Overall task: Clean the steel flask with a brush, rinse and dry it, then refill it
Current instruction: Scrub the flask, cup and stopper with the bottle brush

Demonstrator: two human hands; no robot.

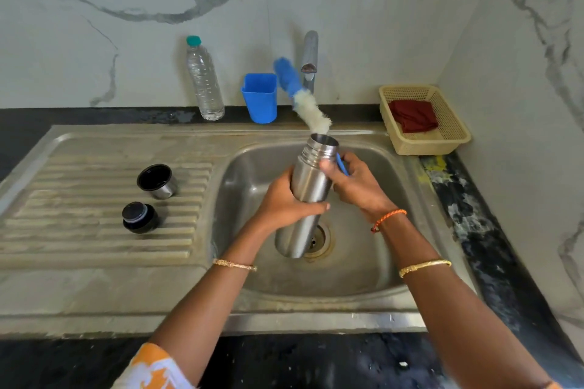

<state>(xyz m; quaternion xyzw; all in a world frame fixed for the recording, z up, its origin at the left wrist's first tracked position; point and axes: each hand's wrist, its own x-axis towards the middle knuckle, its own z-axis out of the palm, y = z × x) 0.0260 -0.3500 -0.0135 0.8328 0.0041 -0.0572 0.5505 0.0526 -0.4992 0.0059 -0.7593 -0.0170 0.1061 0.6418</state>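
Observation:
The open steel flask (308, 186) is tilted over the sink basin (373, 262), mouth pointing up and away. My left hand (284, 202) grips its body around the middle. My right hand (354, 186) holds the blue handle of the bottle brush (305, 104) beside the flask's neck, thumb against the neck. The brush's white and blue bristle head rises up and to the left from behind the flask's mouth, outside the flask. The flask's steel cup lid (157, 181) and black stopper (140, 217) stand on the draining board (79, 230).
A steel tap (309, 60) stands behind the basin with no water running. A clear water bottle (204, 79) and a blue cup (260, 96) stand at the back wall. A beige basket (455, 133) holding a red cloth (412, 115) sits at the right corner.

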